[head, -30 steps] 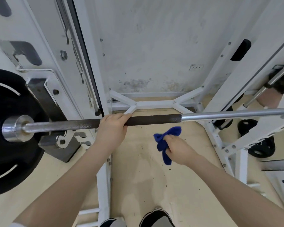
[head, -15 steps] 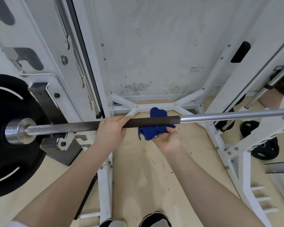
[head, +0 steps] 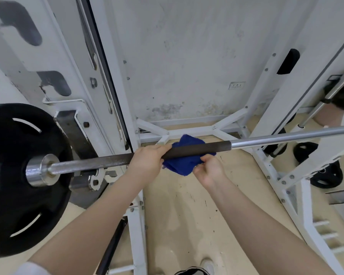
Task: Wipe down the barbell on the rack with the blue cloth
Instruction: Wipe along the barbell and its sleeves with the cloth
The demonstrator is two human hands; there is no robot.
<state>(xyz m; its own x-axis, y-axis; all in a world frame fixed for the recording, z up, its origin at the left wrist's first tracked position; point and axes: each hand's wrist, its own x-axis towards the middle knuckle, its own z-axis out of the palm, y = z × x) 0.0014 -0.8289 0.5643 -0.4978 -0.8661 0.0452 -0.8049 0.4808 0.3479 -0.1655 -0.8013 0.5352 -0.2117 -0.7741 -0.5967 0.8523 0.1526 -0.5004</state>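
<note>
The barbell (head: 282, 138) lies across the white rack, with a dark knurled stretch in the middle and a shiny stretch to the right. My left hand (head: 147, 161) is wrapped around the dark part. The blue cloth (head: 180, 165) is draped behind and under the bar just right of that hand. My right hand (head: 211, 168) grips the cloth's lower edge from below the bar.
A large black weight plate (head: 18, 185) sits on the bar's left sleeve. White rack uprights (head: 107, 76) rise on the left and right. Smaller black plates (head: 326, 175) are stored low on the right. Beige floor lies beneath, and my shoe (head: 193, 271) shows at the bottom edge.
My right hand lifted the blue cloth from below the bar up onto it, then slid it left against my left hand. The left hand kept its grip.
</note>
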